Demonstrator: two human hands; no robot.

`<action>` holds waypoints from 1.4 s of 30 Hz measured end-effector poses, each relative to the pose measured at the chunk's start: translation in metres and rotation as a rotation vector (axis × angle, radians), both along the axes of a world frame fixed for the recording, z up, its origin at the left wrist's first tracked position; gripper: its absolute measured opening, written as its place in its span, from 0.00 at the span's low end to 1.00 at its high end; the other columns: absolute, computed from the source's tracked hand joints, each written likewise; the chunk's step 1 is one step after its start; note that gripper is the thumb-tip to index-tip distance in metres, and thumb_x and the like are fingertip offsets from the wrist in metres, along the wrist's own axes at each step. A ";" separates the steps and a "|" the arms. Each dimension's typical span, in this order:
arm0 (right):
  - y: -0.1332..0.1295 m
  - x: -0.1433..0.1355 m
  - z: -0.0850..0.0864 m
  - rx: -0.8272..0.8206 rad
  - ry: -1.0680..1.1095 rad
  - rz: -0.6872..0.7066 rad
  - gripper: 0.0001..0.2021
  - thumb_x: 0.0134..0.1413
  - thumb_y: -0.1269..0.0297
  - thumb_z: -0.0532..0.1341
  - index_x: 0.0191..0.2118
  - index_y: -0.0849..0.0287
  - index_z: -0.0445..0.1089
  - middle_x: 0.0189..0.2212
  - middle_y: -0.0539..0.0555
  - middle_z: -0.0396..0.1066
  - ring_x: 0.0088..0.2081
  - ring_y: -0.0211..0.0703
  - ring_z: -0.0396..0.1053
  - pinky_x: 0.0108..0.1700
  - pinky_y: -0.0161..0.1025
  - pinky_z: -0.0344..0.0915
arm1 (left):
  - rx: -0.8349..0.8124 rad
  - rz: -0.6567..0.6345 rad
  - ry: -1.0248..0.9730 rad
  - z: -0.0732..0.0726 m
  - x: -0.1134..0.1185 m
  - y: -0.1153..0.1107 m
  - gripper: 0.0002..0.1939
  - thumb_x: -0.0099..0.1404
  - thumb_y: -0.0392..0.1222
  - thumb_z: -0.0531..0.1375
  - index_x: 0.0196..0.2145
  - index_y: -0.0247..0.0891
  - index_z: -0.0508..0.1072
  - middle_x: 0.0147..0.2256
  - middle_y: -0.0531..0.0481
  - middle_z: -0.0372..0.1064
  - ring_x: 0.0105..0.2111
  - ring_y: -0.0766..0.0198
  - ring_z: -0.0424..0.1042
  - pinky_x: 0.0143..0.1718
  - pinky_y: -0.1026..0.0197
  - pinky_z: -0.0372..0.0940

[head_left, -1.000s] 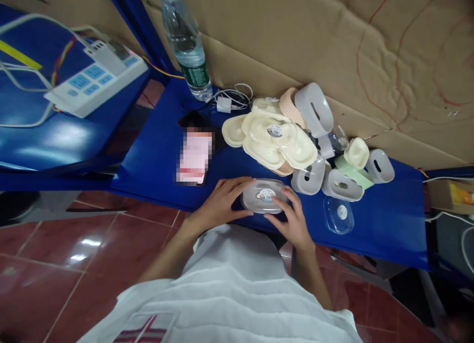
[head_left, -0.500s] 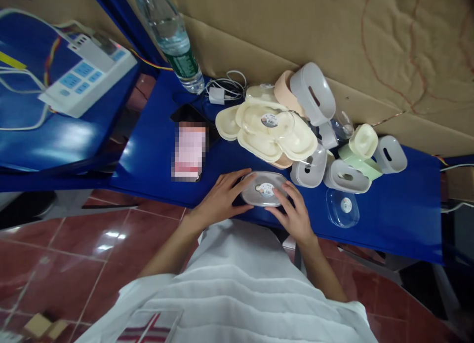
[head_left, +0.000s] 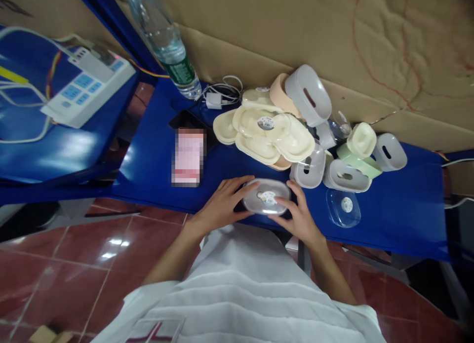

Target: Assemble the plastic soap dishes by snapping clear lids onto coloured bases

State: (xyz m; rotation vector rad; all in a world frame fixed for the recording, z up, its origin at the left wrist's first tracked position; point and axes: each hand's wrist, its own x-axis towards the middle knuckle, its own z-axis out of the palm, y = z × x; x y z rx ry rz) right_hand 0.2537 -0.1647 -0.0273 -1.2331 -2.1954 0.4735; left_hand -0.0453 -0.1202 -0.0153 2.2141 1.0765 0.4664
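Note:
Between my hands, at the table's front edge, is a grey oval plastic box [head_left: 255,201] with a clear lid and a round white sticker. My left hand [head_left: 225,200] grips its left end, thumb at the near side and fingers over the far rim. Around the right end my right hand [head_left: 298,214] is closed, with a finger by the sticker. Just beyond lies a pile of cream plastic lids [head_left: 259,140]. To the right stand grey slotted boxes [head_left: 348,176] and a loose clear lid [head_left: 342,209] with a sticker.
A phone [head_left: 188,158] with a blurred screen lies on the blue table [head_left: 148,170] to the left. Behind it are a white charger [head_left: 214,100] and a water bottle [head_left: 179,69]. Further left is a power strip [head_left: 89,89]. Brown paper [head_left: 259,42] covers the back.
My view has shifted slightly. Both hands still hold the box, and the right fingers have moved a little along its right end.

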 end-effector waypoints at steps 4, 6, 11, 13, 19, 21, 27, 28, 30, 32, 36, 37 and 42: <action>-0.017 0.000 0.009 -0.050 0.003 0.016 0.31 0.63 0.60 0.73 0.69 0.49 0.68 0.76 0.64 0.56 0.75 0.59 0.60 0.70 0.56 0.71 | -0.028 -0.053 -0.073 -0.001 -0.002 -0.007 0.45 0.68 0.41 0.72 0.76 0.53 0.57 0.72 0.40 0.62 0.71 0.45 0.64 0.70 0.40 0.63; -0.029 0.006 0.017 -0.012 0.004 -0.034 0.30 0.63 0.61 0.73 0.68 0.49 0.69 0.75 0.64 0.59 0.74 0.59 0.63 0.69 0.55 0.72 | -0.054 -0.073 -0.153 0.000 0.002 -0.009 0.49 0.68 0.44 0.73 0.77 0.54 0.52 0.75 0.39 0.55 0.73 0.45 0.61 0.71 0.40 0.64; -0.067 0.058 0.031 0.227 0.039 -0.419 0.31 0.58 0.56 0.76 0.65 0.51 0.71 0.72 0.66 0.63 0.69 0.68 0.68 0.65 0.66 0.73 | -0.011 -0.059 -0.234 0.002 0.035 -0.006 0.47 0.75 0.49 0.67 0.79 0.53 0.44 0.79 0.34 0.38 0.73 0.46 0.62 0.68 0.41 0.69; -0.080 0.092 0.027 0.342 0.019 -0.696 0.33 0.55 0.53 0.77 0.64 0.53 0.72 0.70 0.68 0.65 0.70 0.71 0.67 0.66 0.71 0.70 | 0.079 -0.064 -0.126 0.001 0.049 -0.003 0.39 0.78 0.45 0.62 0.78 0.52 0.50 0.78 0.34 0.44 0.71 0.45 0.65 0.67 0.40 0.69; -0.082 0.198 -0.007 0.340 -0.021 -1.339 0.42 0.57 0.35 0.71 0.65 0.64 0.70 0.63 0.73 0.71 0.67 0.70 0.70 0.66 0.69 0.67 | 0.240 -0.150 0.041 -0.005 0.056 0.001 0.27 0.79 0.42 0.59 0.72 0.47 0.66 0.72 0.35 0.61 0.67 0.45 0.70 0.64 0.41 0.70; -0.070 0.221 -0.016 0.323 -0.059 -1.370 0.45 0.56 0.30 0.68 0.65 0.66 0.70 0.62 0.73 0.72 0.66 0.70 0.69 0.67 0.68 0.66 | 0.223 -0.155 0.048 -0.004 0.051 0.001 0.26 0.79 0.42 0.60 0.71 0.48 0.67 0.71 0.36 0.63 0.66 0.46 0.71 0.65 0.41 0.70; -0.043 0.237 -0.020 0.216 -0.126 -1.283 0.51 0.59 0.29 0.65 0.73 0.68 0.61 0.74 0.78 0.55 0.76 0.72 0.54 0.73 0.68 0.56 | 0.222 -0.152 0.045 0.000 0.049 -0.002 0.22 0.80 0.42 0.59 0.68 0.49 0.70 0.69 0.38 0.66 0.66 0.47 0.71 0.65 0.41 0.70; -0.041 0.229 -0.017 0.245 -0.143 -1.265 0.49 0.62 0.32 0.65 0.73 0.68 0.61 0.74 0.78 0.54 0.76 0.72 0.53 0.74 0.69 0.55 | 0.235 -0.142 0.046 0.000 0.054 -0.002 0.21 0.80 0.42 0.59 0.68 0.48 0.70 0.69 0.39 0.67 0.65 0.48 0.72 0.64 0.42 0.71; -0.038 0.207 -0.008 0.323 -0.156 -1.174 0.38 0.69 0.42 0.63 0.72 0.64 0.63 0.72 0.74 0.61 0.75 0.67 0.57 0.74 0.68 0.55 | 0.268 -0.096 0.048 0.001 0.070 -0.003 0.21 0.79 0.42 0.59 0.67 0.48 0.72 0.68 0.38 0.68 0.59 0.51 0.77 0.60 0.45 0.74; -0.033 0.178 0.003 0.342 -0.149 -0.991 0.27 0.73 0.52 0.61 0.70 0.59 0.66 0.67 0.67 0.70 0.71 0.61 0.64 0.72 0.63 0.60 | 0.311 -0.033 0.056 0.005 0.092 -0.002 0.20 0.79 0.41 0.58 0.66 0.48 0.73 0.67 0.38 0.69 0.49 0.54 0.80 0.54 0.49 0.77; -0.011 0.132 0.016 0.266 -0.197 -0.667 0.26 0.71 0.56 0.65 0.70 0.51 0.68 0.65 0.60 0.74 0.69 0.60 0.67 0.69 0.59 0.61 | 0.367 0.011 0.131 0.018 0.134 0.008 0.21 0.79 0.41 0.58 0.67 0.48 0.72 0.68 0.38 0.68 0.46 0.55 0.81 0.51 0.49 0.78; -0.005 0.126 0.017 0.253 -0.212 -0.634 0.26 0.71 0.57 0.65 0.71 0.51 0.67 0.66 0.60 0.73 0.69 0.59 0.67 0.69 0.59 0.60 | 0.376 0.012 0.151 0.020 0.141 0.011 0.22 0.79 0.42 0.58 0.67 0.48 0.71 0.68 0.38 0.68 0.47 0.54 0.81 0.51 0.49 0.78; 0.015 0.124 0.013 0.276 -0.212 -0.552 0.15 0.74 0.66 0.63 0.61 0.49 0.76 0.56 0.53 0.82 0.59 0.50 0.77 0.69 0.55 0.56 | 0.402 0.034 0.204 0.016 0.151 0.016 0.18 0.78 0.41 0.60 0.63 0.45 0.74 0.68 0.37 0.68 0.53 0.51 0.80 0.52 0.49 0.78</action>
